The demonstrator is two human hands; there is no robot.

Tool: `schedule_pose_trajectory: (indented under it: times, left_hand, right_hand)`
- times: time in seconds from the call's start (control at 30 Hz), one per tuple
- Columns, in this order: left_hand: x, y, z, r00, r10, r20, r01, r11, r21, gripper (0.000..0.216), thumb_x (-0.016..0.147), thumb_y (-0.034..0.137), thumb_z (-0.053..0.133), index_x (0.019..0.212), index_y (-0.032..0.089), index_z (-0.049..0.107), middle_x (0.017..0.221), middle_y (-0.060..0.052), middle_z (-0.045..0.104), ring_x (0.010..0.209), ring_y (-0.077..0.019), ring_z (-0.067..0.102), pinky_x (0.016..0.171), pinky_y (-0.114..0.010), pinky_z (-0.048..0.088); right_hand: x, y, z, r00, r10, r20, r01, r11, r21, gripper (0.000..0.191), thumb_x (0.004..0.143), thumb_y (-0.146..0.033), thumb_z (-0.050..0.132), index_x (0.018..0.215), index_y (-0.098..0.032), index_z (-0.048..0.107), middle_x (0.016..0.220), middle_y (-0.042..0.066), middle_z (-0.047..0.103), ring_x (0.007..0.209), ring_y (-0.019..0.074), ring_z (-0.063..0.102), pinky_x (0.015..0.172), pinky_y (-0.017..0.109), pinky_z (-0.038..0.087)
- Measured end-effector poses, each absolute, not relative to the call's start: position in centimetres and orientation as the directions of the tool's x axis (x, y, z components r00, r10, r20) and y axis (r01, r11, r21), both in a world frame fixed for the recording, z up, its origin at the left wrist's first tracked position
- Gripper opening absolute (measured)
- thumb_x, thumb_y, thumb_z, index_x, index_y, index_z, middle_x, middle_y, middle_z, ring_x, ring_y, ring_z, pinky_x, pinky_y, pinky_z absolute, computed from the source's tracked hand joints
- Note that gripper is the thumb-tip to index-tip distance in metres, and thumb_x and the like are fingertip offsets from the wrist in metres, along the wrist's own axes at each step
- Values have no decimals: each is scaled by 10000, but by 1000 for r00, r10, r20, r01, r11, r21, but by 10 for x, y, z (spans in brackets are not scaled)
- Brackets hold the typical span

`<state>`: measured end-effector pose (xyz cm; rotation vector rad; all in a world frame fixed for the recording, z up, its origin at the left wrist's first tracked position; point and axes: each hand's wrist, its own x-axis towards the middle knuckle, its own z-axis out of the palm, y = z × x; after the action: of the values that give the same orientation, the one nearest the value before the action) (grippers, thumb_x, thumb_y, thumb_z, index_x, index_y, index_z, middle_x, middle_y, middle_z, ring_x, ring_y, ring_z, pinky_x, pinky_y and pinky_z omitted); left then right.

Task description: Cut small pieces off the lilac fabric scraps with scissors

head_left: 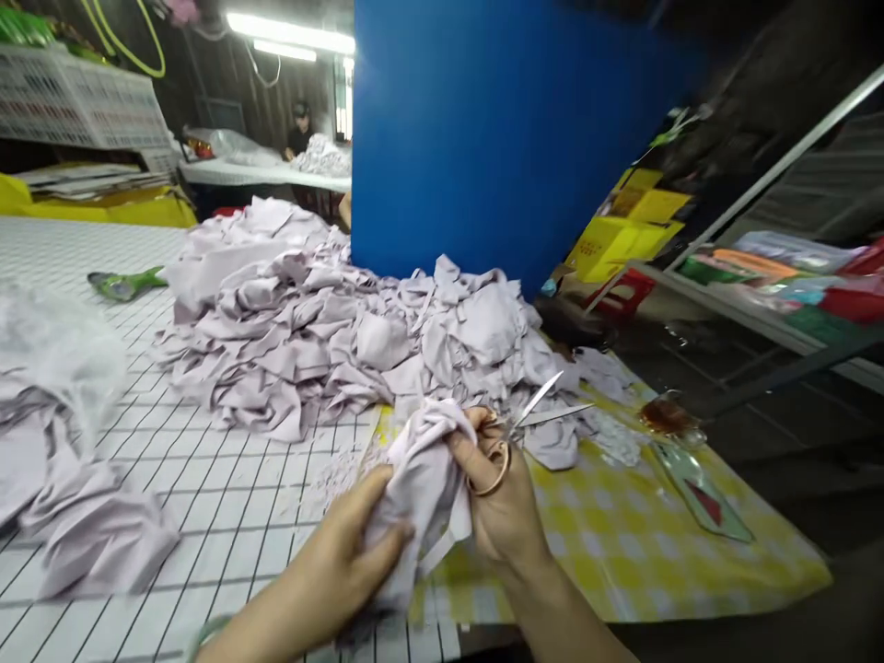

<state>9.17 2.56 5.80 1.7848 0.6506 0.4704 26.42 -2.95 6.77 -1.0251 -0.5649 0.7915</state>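
Observation:
My left hand (345,552) is closed on a crumpled piece of pale lilac fabric (424,470), pinching its lower edge. My right hand (501,502) grips the same piece from the right and also holds a pair of scissors (531,414) by their gold-coloured loops. The scissor blades are open and point up and to the right, away from the cloth. Both hands hover over the near edge of the table, where the white gridded cover (207,497) meets a yellow checked cloth (622,543).
A big heap of lilac fabric scraps (331,322) lies behind my hands. More lilac pieces (69,479) lie at the left. A blue panel (497,129) stands behind the heap. A green object (124,284) lies far left. A person works at a distant table (300,129).

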Motion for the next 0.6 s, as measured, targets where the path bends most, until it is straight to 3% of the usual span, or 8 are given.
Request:
schedule_pose_trajectory:
  times: [0.07, 0.13, 0.23, 0.33, 0.4, 0.47, 0.5, 0.6]
  left_hand:
    - [161, 64, 89, 818, 567, 93, 29, -201, 979, 223, 902, 282, 600, 1079, 180, 688, 1083, -98, 733, 1017, -262, 678, 939, -408, 555]
    - [230, 103, 128, 757, 620, 207, -141, -154, 978, 200, 890, 261, 611, 1032, 138, 677, 1025, -108, 730, 944, -241, 688, 873, -383, 559]
    - [300, 139, 154, 605, 751, 266, -232, -153, 960, 263, 912, 203, 544, 1149, 113, 616, 1160, -157, 684, 1081, -252, 655, 956, -417, 515]
    - [293, 130, 109, 542, 810, 224, -161, -161, 974, 247, 878, 203, 587, 1112, 137, 635, 1185, -153, 668, 1157, -271, 619, 1037, -454, 464]
    - [247, 108, 56, 520, 816, 254, -72, -254, 964, 261, 764, 179, 721, 1020, 164, 670, 1167, -131, 677, 1178, -283, 607, 1087, -452, 431]
    - [181, 88, 7, 479, 757, 444, 155, -570, 807, 258, 812, 207, 687, 1068, 187, 663, 1305, -152, 608, 1284, -310, 530, 1122, -501, 391]
    - [143, 82, -12, 431, 755, 495, 314, -640, 702, 260, 837, 174, 636, 1096, 193, 649, 1338, -154, 580, 1309, -316, 501, 1127, -529, 379]
    - [24, 82, -39, 158, 832, 532, 769, -441, 462, 353, 840, 111, 577, 1186, 183, 592, 1382, -179, 501, 1335, -359, 446, 1118, -593, 357]
  right_hand:
    - [313, -1, 85, 722, 662, 201, -2, 292, -956, 320, 796, -417, 752, 836, -234, 493, 729, -41, 561, 626, 133, 551, 601, 253, 470]
    - [365, 36, 109, 787, 478, 390, 390, 104, -915, 307, 820, -471, 675, 849, -236, 479, 730, -28, 581, 629, 155, 574, 608, 278, 480]
    - [430, 77, 141, 800, 405, 443, 508, -63, -859, 305, 767, -433, 705, 798, -229, 480, 754, 15, 611, 739, 193, 598, 719, 321, 476]
    - [451, 83, 134, 802, 416, 428, 545, -218, -810, 321, 716, -429, 741, 798, -228, 504, 894, 128, 673, 919, 275, 614, 871, 424, 423]
    - [443, 69, 107, 799, 447, 402, 553, -285, -783, 328, 668, -384, 763, 815, -242, 507, 1018, 192, 673, 1017, 343, 608, 933, 488, 366]
    - [430, 49, 71, 789, 502, 355, 554, -330, -764, 360, 632, -412, 778, 814, -268, 504, 966, 200, 676, 1026, 408, 610, 911, 543, 363]
    - [423, 38, 54, 769, 518, 374, 599, -380, -705, 378, 640, -511, 758, 814, -289, 506, 909, 177, 673, 986, 423, 621, 850, 552, 397]
    - [396, 17, 14, 547, 727, 415, 790, -285, -542, 418, 742, -697, 626, 879, -313, 539, 931, 163, 653, 1004, 444, 618, 789, 554, 454]
